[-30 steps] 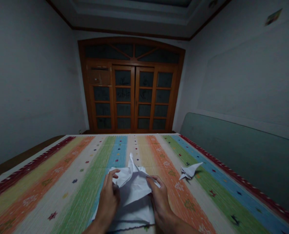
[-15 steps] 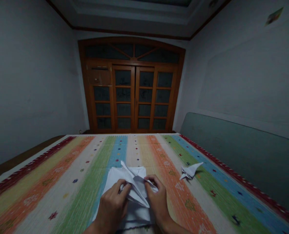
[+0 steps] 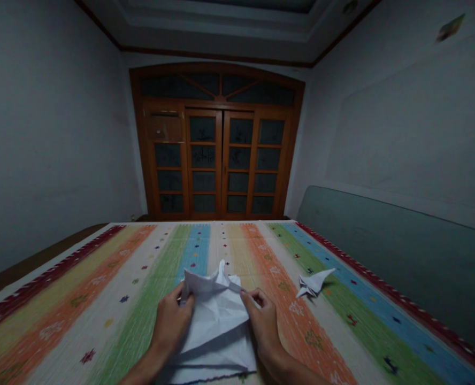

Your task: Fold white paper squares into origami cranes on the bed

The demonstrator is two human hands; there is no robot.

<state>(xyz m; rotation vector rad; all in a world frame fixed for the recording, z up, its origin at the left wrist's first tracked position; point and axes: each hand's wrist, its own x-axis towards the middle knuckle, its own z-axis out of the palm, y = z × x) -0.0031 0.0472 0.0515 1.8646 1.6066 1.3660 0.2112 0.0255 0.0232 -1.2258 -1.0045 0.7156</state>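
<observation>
A creased sheet of white paper lies partly lifted on the striped cloth in front of me. My left hand pinches its upper left corner, fingers closed on the paper. My right hand pinches the upper right edge in the same way. Between the two hands the top of the sheet stands up in a crumpled peak. A finished folded paper crane rests on the cloth to the right, well apart from both hands.
The surface is covered by a cloth of coloured stripes running away from me. A dark green padded board lines the right side. Wooden glazed doors close the far wall. Bare floor shows at the left.
The folded flap that lay pressed flat half a second ago has been pulled open and lifted. Both hands moved apart to the sheet's upper corners.
</observation>
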